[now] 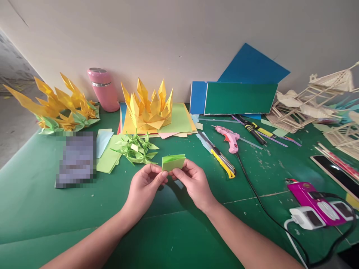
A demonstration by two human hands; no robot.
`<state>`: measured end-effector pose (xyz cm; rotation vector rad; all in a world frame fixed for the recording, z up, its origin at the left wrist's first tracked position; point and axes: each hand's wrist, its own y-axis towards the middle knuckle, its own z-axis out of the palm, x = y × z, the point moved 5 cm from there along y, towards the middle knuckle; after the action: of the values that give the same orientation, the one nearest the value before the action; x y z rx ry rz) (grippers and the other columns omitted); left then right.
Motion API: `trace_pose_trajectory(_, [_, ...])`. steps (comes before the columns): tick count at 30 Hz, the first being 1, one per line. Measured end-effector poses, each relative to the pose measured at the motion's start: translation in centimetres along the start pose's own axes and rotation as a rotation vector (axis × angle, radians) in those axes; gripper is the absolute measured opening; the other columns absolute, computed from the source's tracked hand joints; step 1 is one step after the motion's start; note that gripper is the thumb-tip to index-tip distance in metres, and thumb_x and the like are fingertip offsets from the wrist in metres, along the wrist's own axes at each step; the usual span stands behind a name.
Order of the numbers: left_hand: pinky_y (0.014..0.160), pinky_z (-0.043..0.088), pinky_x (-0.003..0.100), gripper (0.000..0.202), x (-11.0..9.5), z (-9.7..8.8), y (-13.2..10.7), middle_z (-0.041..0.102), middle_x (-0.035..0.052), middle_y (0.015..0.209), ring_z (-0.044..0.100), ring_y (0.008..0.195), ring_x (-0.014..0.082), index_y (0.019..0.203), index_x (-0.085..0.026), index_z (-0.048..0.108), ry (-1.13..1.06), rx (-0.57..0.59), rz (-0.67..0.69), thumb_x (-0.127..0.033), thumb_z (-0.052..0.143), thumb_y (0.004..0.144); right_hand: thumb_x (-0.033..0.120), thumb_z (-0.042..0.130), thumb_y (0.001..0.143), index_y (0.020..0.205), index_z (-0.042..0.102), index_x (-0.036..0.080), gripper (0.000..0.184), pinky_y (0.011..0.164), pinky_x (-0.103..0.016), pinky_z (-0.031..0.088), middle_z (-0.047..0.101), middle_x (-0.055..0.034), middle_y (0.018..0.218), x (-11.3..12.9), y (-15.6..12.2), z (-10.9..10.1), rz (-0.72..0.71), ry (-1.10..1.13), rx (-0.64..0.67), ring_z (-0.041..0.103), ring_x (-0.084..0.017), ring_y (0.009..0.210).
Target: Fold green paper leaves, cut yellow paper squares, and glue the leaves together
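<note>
Between both hands is a small folded piece of green paper [174, 163], its layers parted a little along the top edge. My left hand [147, 181] pinches its lower left corner between thumb and fingers. At the right end, my right hand [193, 181] grips it with the thumb in front and fingers behind. Just beyond my left hand lies a cluster of green folded-paper leaves [136, 148]. Behind that, a yellow folded-paper crown [150, 112] rests on a stack of coloured paper [181, 116].
On the right lie a yellow utility knife [221, 160], a pink glue gun [230, 138] with a trailing cord, pliers [252, 130] and a magenta power strip [314, 201]. To the left are another yellow paper piece [64, 104], a pink flask [103, 89] and loose green sheets [109, 158].
</note>
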<state>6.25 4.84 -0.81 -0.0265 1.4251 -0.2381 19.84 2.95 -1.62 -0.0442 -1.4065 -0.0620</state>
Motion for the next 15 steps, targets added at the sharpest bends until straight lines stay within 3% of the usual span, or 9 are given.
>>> trace_pose_trajectory(3, [0.052,0.050,0.022,0.029,0.0,0.0,0.1,0.058,-0.0046,0.059,0.057,0.052,0.0097,0.063,-0.018,0.057,0.046,-0.002,0.039,-0.038,0.077,0.058,0.033,0.064,0.078,0.078,0.057,0.021,0.014,0.071,-0.029,0.050,0.062,0.0011,0.074,0.4,0.1,-0.2,-0.075,-0.099,0.009,0.060,-0.015,0.073])
trace_pose_trajectory(9, [0.055,0.051,0.023,0.025,0.2,-0.2,0.3,0.062,-0.0017,0.068,0.059,0.057,0.0111,0.066,-0.018,0.060,0.159,-0.009,0.112,-0.037,0.074,0.061,0.021,0.068,0.073,0.089,0.052,0.025,0.023,0.070,-0.026,0.050,0.056,0.0019,0.086,1.6,0.2,-1.6,-0.317,-0.179,-0.200,0.056,-0.012,0.074])
trace_pose_trajectory(15, [0.056,0.051,0.021,0.025,-0.3,-0.5,0.3,0.053,-0.0066,0.067,0.056,0.057,0.0087,0.074,-0.021,0.049,0.127,-0.058,0.223,-0.029,0.071,0.065,0.018,0.066,0.076,0.090,0.053,0.025,0.020,0.072,-0.028,0.052,0.059,0.0009,0.087,1.7,0.3,-1.5,-0.320,-0.149,-0.139,0.059,-0.012,0.075])
